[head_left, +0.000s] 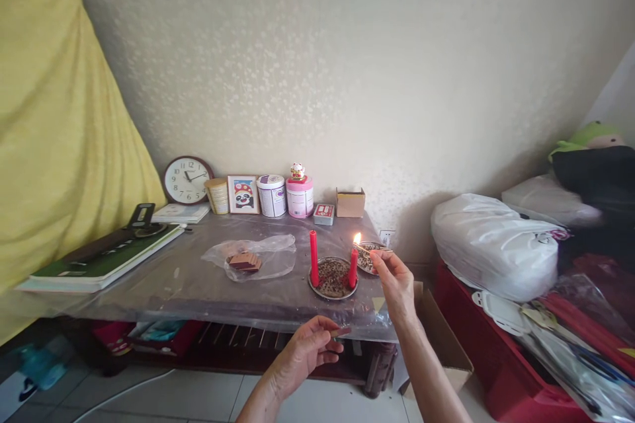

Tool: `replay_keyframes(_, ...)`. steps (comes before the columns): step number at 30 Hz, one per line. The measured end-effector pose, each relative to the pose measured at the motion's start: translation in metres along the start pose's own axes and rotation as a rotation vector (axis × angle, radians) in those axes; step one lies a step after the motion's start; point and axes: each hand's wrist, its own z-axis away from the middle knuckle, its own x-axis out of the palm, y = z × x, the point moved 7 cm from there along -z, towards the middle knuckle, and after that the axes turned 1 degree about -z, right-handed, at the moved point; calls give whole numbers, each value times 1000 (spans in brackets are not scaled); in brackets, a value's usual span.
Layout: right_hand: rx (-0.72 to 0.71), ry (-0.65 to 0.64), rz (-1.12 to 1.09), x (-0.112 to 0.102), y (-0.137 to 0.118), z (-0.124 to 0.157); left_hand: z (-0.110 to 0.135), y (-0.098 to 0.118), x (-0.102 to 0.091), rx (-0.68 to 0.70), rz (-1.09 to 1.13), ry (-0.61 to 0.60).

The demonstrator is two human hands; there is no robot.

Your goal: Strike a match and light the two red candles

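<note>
My right hand (394,281) pinches a burning match (366,249), its flame just above the top of the shorter red candle (352,268). A taller red candle (313,259) stands upright on the left side of the same round metal plate (333,277), which is strewn with dark bits. Below the table's front edge, my left hand (310,350) grips a small flat matchbox (340,332), mostly covered by the fingers. Behind the match and right hand lies a second round plate (366,266), partly hidden.
An open clear plastic bag (278,254) with several small brown-sided boxes (244,262) lies on the covered table (198,301). A clock (188,180), tins (272,197), a framed picture (243,195) and an open carton (350,203) line the wall. White bags (496,244) stand right.
</note>
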Motion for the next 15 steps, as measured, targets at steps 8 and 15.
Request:
replay_keyframes(8,-39,-66,-51,42,-11,14,-1,-6,1,-39,-67,37)
replay_keyframes(15,-29,-69,-5,73,-13,21,-1,-7,1,-50,-79,50)
